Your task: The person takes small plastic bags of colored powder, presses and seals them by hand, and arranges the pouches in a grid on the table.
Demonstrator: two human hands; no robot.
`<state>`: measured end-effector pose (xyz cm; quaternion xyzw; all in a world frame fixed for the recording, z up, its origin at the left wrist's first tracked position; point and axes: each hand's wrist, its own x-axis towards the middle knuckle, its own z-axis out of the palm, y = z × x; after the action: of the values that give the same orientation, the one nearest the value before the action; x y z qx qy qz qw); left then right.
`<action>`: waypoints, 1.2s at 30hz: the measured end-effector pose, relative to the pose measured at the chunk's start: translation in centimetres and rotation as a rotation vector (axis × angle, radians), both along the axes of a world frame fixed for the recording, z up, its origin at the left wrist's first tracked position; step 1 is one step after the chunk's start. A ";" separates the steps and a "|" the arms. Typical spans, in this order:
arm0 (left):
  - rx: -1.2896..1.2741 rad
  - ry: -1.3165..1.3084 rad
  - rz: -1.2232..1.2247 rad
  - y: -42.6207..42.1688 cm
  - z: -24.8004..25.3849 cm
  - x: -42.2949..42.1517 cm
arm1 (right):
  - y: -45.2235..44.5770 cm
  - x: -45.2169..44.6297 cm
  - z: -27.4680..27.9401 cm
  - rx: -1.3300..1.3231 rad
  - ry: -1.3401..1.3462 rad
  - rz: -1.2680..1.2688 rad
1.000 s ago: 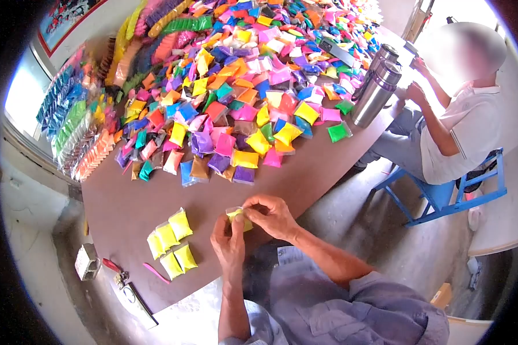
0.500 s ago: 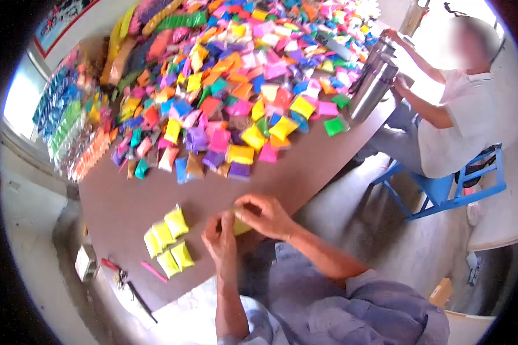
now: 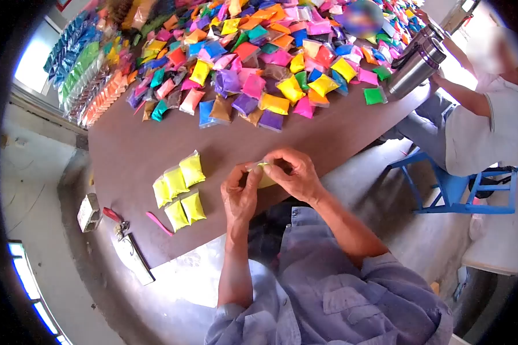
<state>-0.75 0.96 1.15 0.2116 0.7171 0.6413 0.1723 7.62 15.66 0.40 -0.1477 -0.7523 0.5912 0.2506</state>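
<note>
A small yellow plastic packet (image 3: 266, 181) is held over the near edge of the table, partly hidden by my fingers. The thumb and fingers of my left hand (image 3: 239, 192) are closed on its top edge from the left. My right hand (image 3: 296, 175) pinches the same edge from the right, so the fingertips of both hands nearly meet. To the left of my hands, several filled bright yellow packets (image 3: 192, 168) lie close together in two rows on the brown table (image 3: 132, 144).
A large heap of coloured packets (image 3: 253, 86) covers the table's far side. Steel flasks (image 3: 417, 66) stand at the right edge near a seated person (image 3: 477, 109) on a blue stool (image 3: 443, 187). Lower left are a pink stick (image 3: 159, 223), keys (image 3: 121, 229) and a red-handled tool (image 3: 111, 214).
The view has tilted down and shifted, so the table and heap appear higher. Both hands keep their pinch on the yellow packet's top edge, with fingertips still close together.
</note>
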 end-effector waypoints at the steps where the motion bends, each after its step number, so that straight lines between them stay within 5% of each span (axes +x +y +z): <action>1: -0.056 0.021 0.008 -0.1 0.3 0.1 | -0.2 -0.1 0.1 -0.003 0.008 0.004; 10: 0.043 -0.092 0.034 0.5 0.2 0.4 | 0.0 -0.4 -0.5 0.127 0.157 -0.014; 13: -0.063 0.104 0.003 0.1 -0.2 0.1 | -0.3 -0.4 -0.8 0.182 0.171 -0.032; 36: 0.024 0.042 -0.060 0.7 0.2 0.8 | 0.1 -0.4 -1.5 0.121 0.228 0.003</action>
<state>0.04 1.65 1.32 0.2486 0.7062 0.6397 0.1737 7.18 15.76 -1.10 -0.0630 -0.7533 0.5581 0.3423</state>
